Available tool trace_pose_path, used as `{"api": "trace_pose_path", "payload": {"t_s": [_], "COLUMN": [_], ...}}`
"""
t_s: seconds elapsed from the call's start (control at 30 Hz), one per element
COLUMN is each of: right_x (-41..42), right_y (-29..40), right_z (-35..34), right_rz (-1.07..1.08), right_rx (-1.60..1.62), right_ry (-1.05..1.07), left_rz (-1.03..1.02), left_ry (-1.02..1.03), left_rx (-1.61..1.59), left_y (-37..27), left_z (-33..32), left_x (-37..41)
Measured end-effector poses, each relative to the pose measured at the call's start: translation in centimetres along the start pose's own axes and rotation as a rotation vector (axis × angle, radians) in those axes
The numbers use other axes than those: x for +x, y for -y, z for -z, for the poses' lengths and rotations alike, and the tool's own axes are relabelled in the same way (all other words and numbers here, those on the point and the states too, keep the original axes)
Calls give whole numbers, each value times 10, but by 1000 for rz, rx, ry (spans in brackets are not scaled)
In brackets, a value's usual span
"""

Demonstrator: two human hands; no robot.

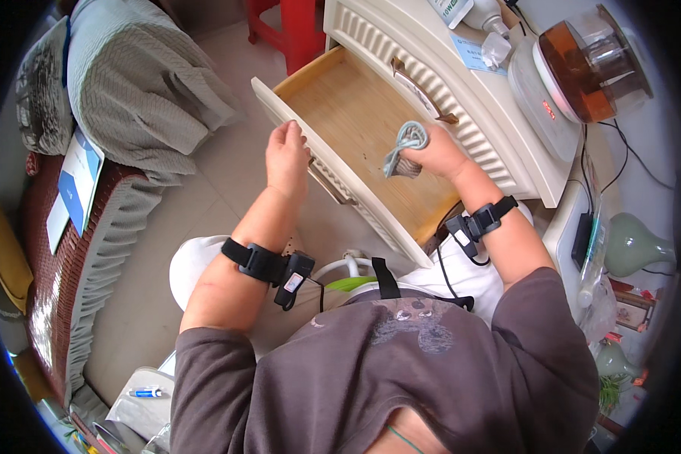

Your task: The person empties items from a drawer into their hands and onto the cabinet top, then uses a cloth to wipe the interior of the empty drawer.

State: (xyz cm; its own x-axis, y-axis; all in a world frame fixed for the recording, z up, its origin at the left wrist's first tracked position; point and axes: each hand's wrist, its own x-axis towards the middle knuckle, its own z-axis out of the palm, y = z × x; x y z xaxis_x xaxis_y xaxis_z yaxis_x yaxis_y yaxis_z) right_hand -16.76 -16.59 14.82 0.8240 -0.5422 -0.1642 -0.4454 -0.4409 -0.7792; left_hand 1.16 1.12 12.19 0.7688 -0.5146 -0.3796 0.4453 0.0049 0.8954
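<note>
A wooden drawer with a cream front panel stands pulled out before me, its bottom bare apart from a few dark specks. My right hand grips a bunched cloth, grey-brown with a pale blue edge, above the drawer near the cabinet side. The far side of the cloth and some of my fingers are hidden. My left hand is at the outer face of the drawer front, fingers curled close to its top edge; whether it grips the panel is unclear. Below it is a metal drawer handle.
The cream cabinet carries an amber-and-clear container and a bottle. A red plastic stool stands behind the drawer. At left, a grey cover and booklets lie on a seat. Cables hang at right.
</note>
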Motion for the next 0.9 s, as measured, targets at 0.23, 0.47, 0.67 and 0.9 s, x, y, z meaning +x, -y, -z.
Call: {"api": "trace_pose_path", "payload": {"t_s": [0.23,0.47,0.67,0.9], "right_x": [7,44,67,74], "right_y": [-92,-96,-77,-56], "right_z": [-60,-108,-118,-117], "right_rz": [-132,-15,29,154], "right_rx": [-418,-272,-470,-570], "right_ry": [74,-60,95,268], "left_rz": [58,135,148,153], "left_ry": [72,116,117,117], "left_rx": [-51,-63,-42,-48], "left_y": [-8,-7,-10,-8], "left_z": [-2,-6,-11,-14], "left_x": [-5,-8,-4,-5]}}
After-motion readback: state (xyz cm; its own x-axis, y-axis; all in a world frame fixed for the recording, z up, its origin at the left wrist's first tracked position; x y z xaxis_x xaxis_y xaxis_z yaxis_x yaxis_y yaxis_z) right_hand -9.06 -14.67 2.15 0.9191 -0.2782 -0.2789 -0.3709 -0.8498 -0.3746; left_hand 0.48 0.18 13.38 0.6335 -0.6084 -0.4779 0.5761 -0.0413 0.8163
